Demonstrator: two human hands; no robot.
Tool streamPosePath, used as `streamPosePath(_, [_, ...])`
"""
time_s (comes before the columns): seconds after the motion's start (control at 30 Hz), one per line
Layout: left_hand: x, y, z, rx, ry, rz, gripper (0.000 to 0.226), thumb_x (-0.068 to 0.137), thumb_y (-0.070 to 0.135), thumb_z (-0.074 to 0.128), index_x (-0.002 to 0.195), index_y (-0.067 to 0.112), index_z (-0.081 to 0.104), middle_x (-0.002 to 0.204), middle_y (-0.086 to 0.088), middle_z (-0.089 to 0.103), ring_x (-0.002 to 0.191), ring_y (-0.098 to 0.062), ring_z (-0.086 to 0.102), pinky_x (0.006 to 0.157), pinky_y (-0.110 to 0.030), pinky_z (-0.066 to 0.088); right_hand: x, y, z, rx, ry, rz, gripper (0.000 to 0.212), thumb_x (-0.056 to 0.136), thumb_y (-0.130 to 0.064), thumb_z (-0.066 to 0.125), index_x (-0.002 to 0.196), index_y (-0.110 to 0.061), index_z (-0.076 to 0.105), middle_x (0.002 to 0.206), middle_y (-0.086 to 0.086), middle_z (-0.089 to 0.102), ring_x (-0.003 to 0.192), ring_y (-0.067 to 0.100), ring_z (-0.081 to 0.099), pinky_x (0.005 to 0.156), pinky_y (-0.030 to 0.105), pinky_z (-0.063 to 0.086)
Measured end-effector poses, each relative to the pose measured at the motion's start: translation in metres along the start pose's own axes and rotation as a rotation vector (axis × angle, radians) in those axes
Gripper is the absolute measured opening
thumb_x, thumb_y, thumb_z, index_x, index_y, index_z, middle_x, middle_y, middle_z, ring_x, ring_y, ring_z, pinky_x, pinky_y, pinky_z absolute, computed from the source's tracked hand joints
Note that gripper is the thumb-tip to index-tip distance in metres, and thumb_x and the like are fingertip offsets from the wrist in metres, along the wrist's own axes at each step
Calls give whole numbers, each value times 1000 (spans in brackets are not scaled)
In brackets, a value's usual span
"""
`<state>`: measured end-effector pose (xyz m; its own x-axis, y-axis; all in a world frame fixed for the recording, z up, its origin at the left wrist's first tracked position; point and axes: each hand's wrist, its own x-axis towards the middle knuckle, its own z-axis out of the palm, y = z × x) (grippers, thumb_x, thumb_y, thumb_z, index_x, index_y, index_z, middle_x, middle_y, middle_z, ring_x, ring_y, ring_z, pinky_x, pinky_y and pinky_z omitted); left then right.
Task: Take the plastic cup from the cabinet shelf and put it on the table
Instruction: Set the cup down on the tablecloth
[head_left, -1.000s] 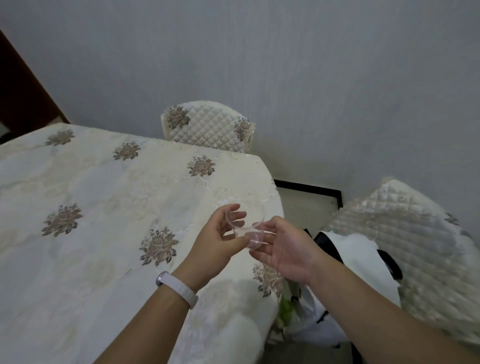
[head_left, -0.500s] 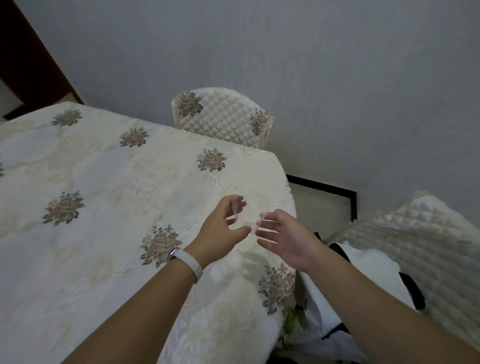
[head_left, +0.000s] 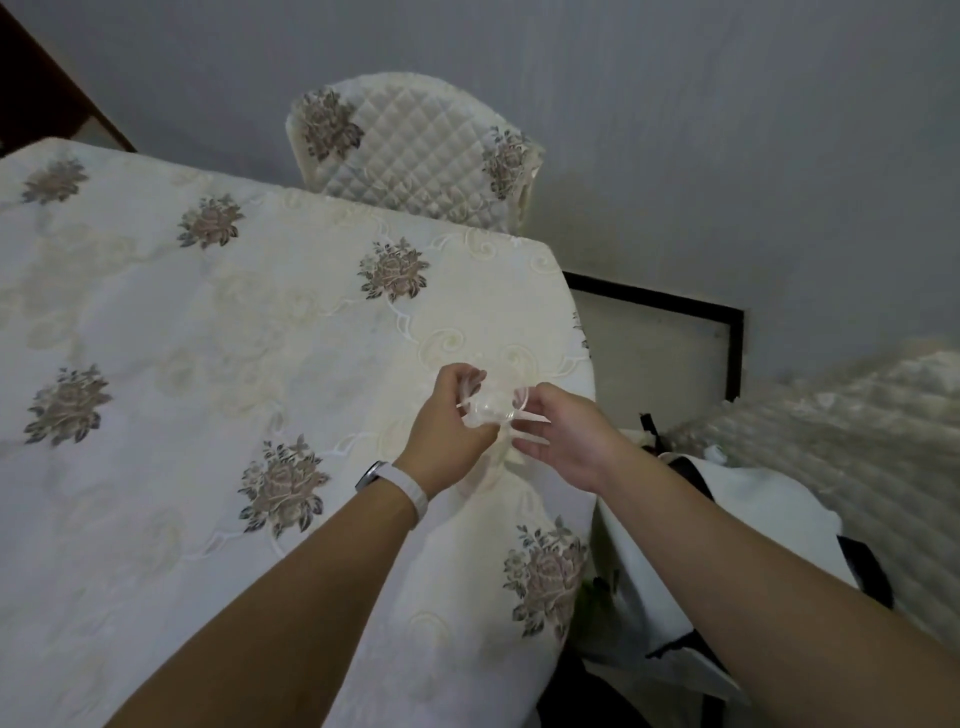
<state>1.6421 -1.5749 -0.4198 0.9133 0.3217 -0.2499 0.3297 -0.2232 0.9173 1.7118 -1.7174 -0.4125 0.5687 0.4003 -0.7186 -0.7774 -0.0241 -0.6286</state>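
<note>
The plastic cup (head_left: 493, 410) is in the air above the table (head_left: 208, 364), near its 3 o'clock edge, not yet set down. It lies tilted, with the long axis about 9 to 3 o'clock and the mouth toward the right hand (head_left: 563, 441). The left hand (head_left: 447, 431) curls its fingers round the base side. The right hand reaches to the rim, but I cannot tell if it grips. No writing is readable.

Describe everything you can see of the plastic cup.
The plastic cup is small, clear and thin-walled, with a round rim. It is tilted, rim toward the right hand, whose straight fingers touch it; the left hand grips its base end. It is over the floral tablecloth; whether it rests there is unclear.
</note>
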Motion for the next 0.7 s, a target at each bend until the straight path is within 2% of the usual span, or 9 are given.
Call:
streamPosePath(0.2, [29,-9,9,31,-14,-9,55,77,1,70,116,23,39,126,2,54,117,-11,52,100,-29,43,35,-4,-10,8,22,15,13,87,-19,57,93,-13,67,88,1,69,80,20,66,69,29,53])
streamPosePath(0.33, [44,-15,13,54,-19,-14,55,77,2,70,116,24,39,125,2,54,118,-12,53,101,-29,42,49,-6,-13,13,37,21,18,86,-20,57,99,-12,67,96,3,68,85,23,64,82,33,54])
streamPosePath(0.5, [53,-25,13,77,-31,-44,55,77,2,71,117,21,40,125,2,55,118,-13,54,98,-26,43,59,-5,-14,-12,40,32,23,87,-20,58,106,-10,66,97,3,67,87,24,64,88,36,53])
streamPosePath(0.63, [53,-33,17,72,-40,-67,55,73,15,73,116,24,40,126,2,56,112,-10,56,93,-22,44,64,2,-19,-23,28,49,20,87,-19,58,104,-11,65,91,2,67,81,21,64,86,35,53])
streamPosePath(0.7, [51,-35,20,60,-27,-79,55,74,13,73,116,25,40,125,2,56,109,-7,56,91,-20,43,66,5,-21,-13,22,46,19,87,-20,58,103,-12,66,93,1,67,81,20,64,84,35,53])
